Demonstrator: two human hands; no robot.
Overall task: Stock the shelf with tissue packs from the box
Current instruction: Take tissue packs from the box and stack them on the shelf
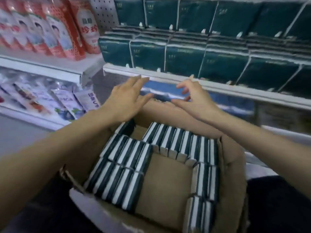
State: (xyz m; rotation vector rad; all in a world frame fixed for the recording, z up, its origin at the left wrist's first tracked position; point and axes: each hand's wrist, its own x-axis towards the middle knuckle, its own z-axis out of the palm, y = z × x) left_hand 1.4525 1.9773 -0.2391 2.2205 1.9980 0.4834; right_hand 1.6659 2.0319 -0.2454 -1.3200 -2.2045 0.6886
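An open cardboard box (168, 175) sits low in front of me, with several dark green and white tissue packs (121, 167) standing on edge along its left, back and right sides. Bare cardboard shows in the box's middle. The shelf (168, 76) above holds rows of dark green tissue packs (183, 61). My left hand (127, 100) hovers over the box's far edge, fingers straight and spread, holding nothing. My right hand (193, 98) is beside it, just below the shelf's front rail, fingers loosely bent and empty.
Red and white packages (55, 29) fill the upper left shelf. Purple and white pouches (65, 100) lie on the lower left shelf. Blue packs (161, 88) sit on the shelf under the green ones. A pegboard panel (104, 12) stands between the two shelf units.
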